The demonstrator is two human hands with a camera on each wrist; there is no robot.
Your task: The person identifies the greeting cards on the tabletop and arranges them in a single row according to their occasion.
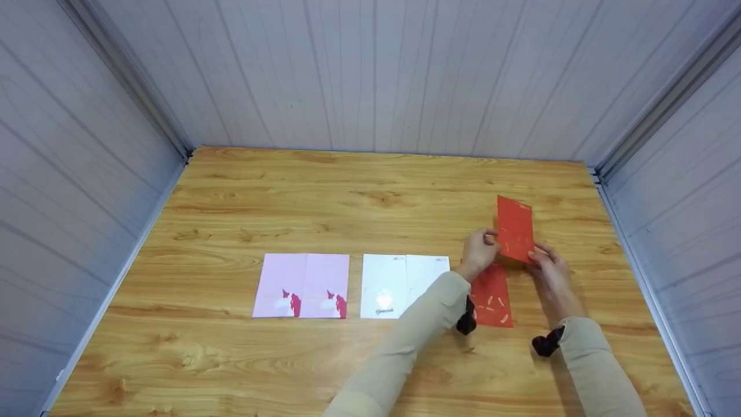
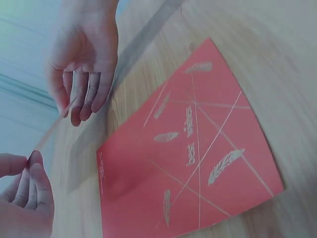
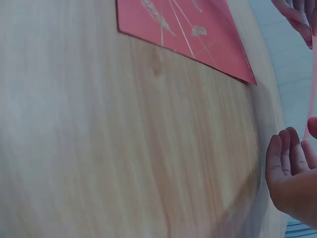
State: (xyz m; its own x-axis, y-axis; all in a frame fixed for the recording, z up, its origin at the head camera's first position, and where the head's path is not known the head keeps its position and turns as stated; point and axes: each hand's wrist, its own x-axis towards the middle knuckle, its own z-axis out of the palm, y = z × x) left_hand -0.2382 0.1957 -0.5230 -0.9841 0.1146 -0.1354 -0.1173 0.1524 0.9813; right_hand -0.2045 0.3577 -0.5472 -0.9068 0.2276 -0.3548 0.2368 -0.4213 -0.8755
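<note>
Two hands hold up a red greeting card (image 1: 515, 227) at the right side of the table, seen nearly edge-on in both wrist views. The left hand (image 1: 479, 253) pinches its lower left edge between thumb and fingers. At the lower right corner, the right hand (image 1: 554, 277) pinches it too. Below them, another red greeting card (image 2: 193, 144) lies on the table, printed with pale feathers, crossing lines and "best wishes". In the head view, the left hand and wrist partly hide that card.
Left of the red cards lie two white cards (image 1: 383, 286) side by side, one partly covered by the left sleeve. Farther left are two pink cards (image 1: 281, 285) with unicorn prints. Pale panelled walls (image 1: 370, 75) enclose the wooden table (image 1: 301, 197) at the back and sides.
</note>
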